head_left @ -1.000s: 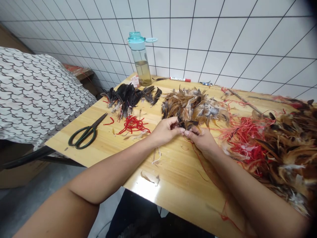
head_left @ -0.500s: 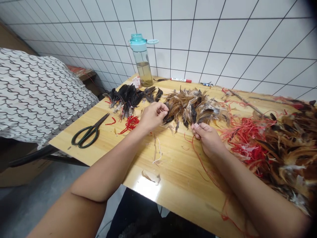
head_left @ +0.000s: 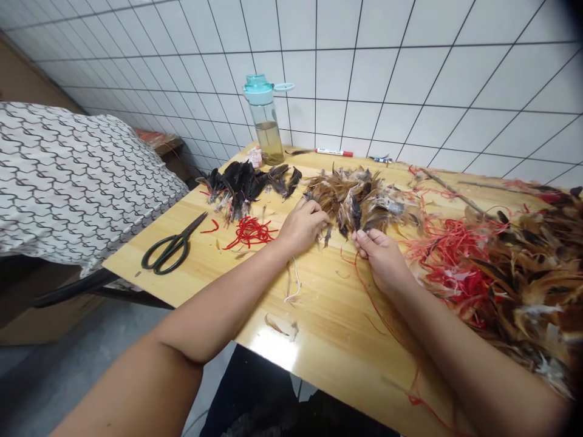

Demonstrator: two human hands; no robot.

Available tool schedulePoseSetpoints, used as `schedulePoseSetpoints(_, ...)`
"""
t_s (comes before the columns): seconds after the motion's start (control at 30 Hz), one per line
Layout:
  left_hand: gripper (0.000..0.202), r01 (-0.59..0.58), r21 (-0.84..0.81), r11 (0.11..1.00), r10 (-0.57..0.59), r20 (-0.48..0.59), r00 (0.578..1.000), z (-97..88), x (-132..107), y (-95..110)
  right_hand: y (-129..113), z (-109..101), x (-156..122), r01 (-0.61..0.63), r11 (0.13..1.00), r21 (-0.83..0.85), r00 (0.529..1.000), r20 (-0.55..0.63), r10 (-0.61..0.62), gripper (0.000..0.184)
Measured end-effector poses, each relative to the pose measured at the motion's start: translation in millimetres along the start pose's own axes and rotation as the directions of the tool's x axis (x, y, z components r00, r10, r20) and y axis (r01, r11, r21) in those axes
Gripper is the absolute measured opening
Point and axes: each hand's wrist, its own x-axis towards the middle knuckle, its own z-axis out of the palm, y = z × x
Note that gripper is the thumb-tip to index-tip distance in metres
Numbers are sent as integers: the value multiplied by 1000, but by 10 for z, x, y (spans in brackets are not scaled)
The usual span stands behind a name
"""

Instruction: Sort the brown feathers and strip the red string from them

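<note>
My left hand rests low at the near left edge of a pile of brown feathers. Its fingers are curled downward and their tips are hidden, so what they pinch does not show. In front of the same pile, my right hand pinches the base of a small bunch of dark and pale feathers between thumb and fingers. A thin red string trails from near that hand toward my forearm. To the left lie black feathers and cut red strings.
Black-handled scissors lie at the left edge. A water bottle and a red-capped marker are by the tiled wall. Red strings and a big brown feather heap cover the right side. A white string lies in front.
My left hand has moved right and down to the pile's edge, its fingers now turned downward. The right hand keeps its hold on the feathers. The view has shifted slightly.
</note>
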Motion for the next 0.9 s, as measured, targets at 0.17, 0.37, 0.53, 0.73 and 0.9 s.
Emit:
schedulePoseSetpoints(0.17, 11, 179, -587, 789, -301, -116, 946, -94, -6, 46, 6, -17, 11, 9, 999, 44, 999, -46, -7, 32)
schedulePoseSetpoints(0.37, 22, 316, -865, 389, -429, 133, 893, -200, -40, 116, 2, -17, 9, 10, 1000, 15, 998, -67, -9, 32)
schedulePoseSetpoints(0.53, 10, 463, -692, 554, -562, 99, 821, -185, -20, 29, 22, -5, 3, 32, 999, -40, 998, -52, -34, 33)
schedulePoseSetpoints(0.73, 23, 206, -68, 976, -217, -366, 905, -330, -48, 99, 53, -10, 7, 59, 995, -79, 996, -57, -64, 35)
schedulePoseSetpoints(0.9, 19, -18, 148, 989, 24, -37, 999, -208, -98, 200, 70, -20, 11, 91, 990, -109, 994, -49, -97, 34)
